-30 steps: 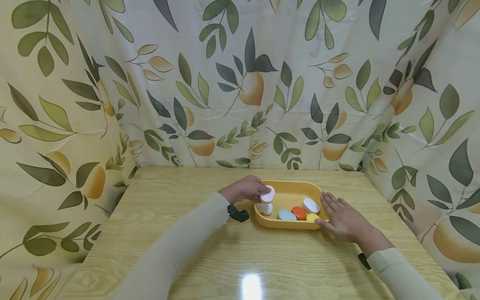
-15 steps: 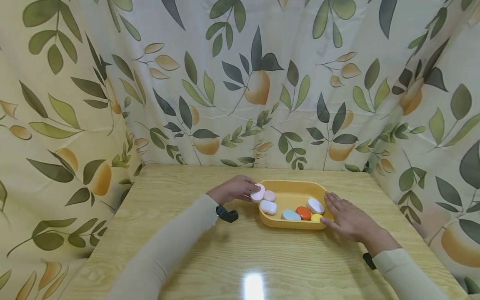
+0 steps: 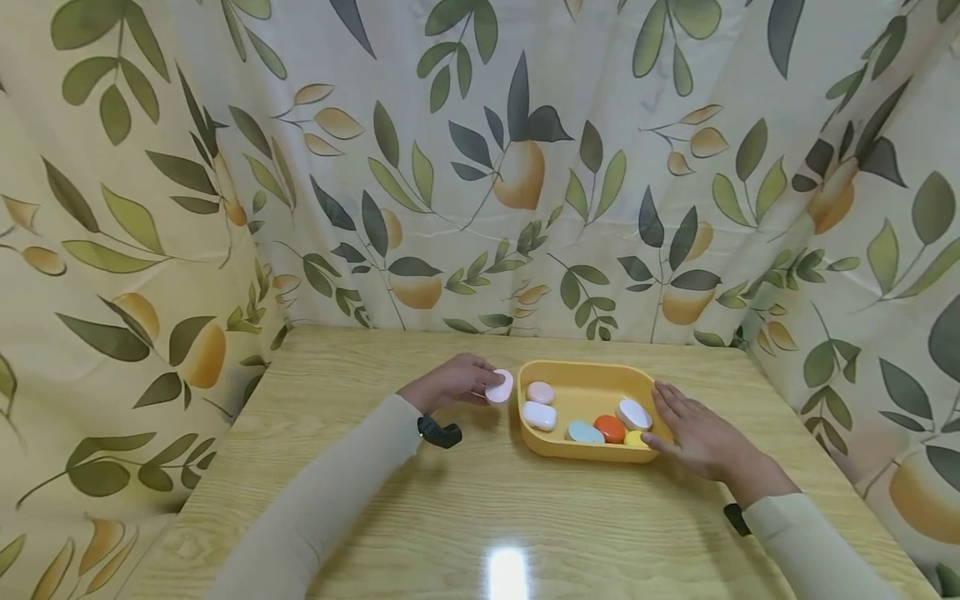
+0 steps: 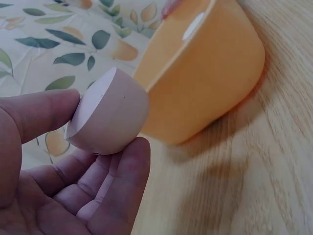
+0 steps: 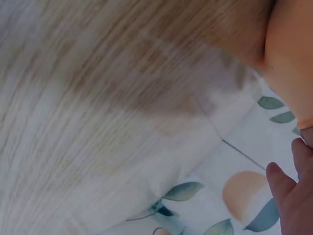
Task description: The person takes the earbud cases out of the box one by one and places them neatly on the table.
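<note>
My left hand (image 3: 456,382) pinches a pale pink half-egg-shaped piece (image 4: 110,115) between thumb and fingers. One side of the piece is flat, the other rounded. It is held in the air just left of the yellow-orange tray (image 3: 585,387). My right hand (image 3: 697,437) rests with straight fingers along the tray's right rim, its thumb over the near right corner. Inside the tray at the left lie a pink round piece (image 3: 541,392) and a white rounded piece (image 3: 539,415). Toward the right are light blue (image 3: 585,432), red-orange (image 3: 610,428), yellow (image 3: 635,439) and white oval (image 3: 634,414) pieces.
The tray stands on a light wood-grain table (image 3: 420,517). A curtain (image 3: 480,208) printed with leaves and fruit encloses the back and both sides. Black bands (image 3: 440,433) sit at both wrists. Light glares off the table's near part.
My left hand has lifted the pale pink piece out over the tray's left rim and moved it left. The right hand has stayed at the tray's right side.
</note>
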### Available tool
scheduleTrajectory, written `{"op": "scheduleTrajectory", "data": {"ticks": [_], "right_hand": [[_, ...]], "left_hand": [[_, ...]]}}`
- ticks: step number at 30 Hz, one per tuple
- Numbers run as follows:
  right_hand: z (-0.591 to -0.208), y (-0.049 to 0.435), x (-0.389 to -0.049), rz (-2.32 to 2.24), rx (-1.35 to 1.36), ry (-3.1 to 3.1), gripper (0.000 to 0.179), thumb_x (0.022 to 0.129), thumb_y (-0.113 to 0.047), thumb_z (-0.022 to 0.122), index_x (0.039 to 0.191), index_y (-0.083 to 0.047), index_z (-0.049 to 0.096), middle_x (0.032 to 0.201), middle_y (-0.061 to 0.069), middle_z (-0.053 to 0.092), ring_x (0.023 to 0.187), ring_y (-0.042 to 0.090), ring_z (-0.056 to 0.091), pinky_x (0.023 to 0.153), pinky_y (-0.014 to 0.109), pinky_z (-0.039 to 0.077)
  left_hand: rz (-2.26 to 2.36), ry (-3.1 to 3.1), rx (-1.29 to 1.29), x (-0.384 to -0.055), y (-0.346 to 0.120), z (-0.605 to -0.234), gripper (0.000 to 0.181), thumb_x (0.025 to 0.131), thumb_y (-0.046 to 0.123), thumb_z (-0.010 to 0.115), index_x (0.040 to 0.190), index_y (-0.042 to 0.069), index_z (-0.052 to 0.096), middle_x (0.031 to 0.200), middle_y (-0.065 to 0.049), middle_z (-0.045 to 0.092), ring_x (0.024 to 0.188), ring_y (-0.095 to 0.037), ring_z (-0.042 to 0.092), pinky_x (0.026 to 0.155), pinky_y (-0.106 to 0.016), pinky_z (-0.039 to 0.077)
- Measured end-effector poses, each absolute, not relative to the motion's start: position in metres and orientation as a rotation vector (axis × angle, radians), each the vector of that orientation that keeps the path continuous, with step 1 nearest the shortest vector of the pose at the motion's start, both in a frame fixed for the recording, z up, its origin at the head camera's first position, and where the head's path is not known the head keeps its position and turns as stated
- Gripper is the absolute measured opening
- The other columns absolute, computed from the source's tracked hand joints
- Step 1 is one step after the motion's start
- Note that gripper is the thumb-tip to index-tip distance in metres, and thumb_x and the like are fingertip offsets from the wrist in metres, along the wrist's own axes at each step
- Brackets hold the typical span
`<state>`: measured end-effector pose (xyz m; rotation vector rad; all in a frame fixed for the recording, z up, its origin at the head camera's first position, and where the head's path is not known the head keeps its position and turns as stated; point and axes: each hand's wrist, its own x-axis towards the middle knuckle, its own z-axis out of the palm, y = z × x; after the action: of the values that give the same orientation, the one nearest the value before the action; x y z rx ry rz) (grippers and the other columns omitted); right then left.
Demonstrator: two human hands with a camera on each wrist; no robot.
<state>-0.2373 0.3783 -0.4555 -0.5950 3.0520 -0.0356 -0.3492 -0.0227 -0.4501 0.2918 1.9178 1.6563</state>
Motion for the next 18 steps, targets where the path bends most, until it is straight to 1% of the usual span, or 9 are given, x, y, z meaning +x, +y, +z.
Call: {"op": "scheduleTrajectory", "data": {"ticks": [5,12,18], "right_hand": [[-0.458,0.378,-0.237,-0.057,-0.586,3.053,0.087,0.100,-0.057,0.039,0.149,0.012,0.018,0.156,0.028,0.014,0.142,0.045,0.013,0.111,0.060,0.018],[-0.458,0.377,-0.236,-0.100,-0.583,3.060,0.086,0.100,-0.055,0.040,0.149,0.011,0.017,0.156,0.028,0.013,0.143,0.044,0.012,0.111,0.059,0.019],[-0.461,0.379,-0.236,-0.112,-0.591,3.084,0.086,0.100,-0.054,0.041,0.150,0.011,0.016,0.157,0.027,0.012,0.143,0.044,0.012,0.111,0.059,0.019]], "left_hand": [[1.670,1.924,0.263,-0.346,-0.031,-0.453,0.031,0.095,0.015,0.065,0.116,-0.007,0.059,0.099,-0.013,0.065,0.085,-0.021,0.067,0.079,-0.037,0.057],[1.708,1.941,0.254,-0.345,-0.045,-0.463,0.028,0.095,0.015,0.065,0.113,-0.007,0.060,0.098,-0.013,0.065,0.083,-0.021,0.067,0.076,-0.036,0.058],[1.729,1.955,0.258,-0.345,-0.063,-0.469,0.031,0.095,0.016,0.065,0.114,-0.008,0.059,0.100,-0.014,0.065,0.085,-0.021,0.067,0.082,-0.042,0.056]]}}
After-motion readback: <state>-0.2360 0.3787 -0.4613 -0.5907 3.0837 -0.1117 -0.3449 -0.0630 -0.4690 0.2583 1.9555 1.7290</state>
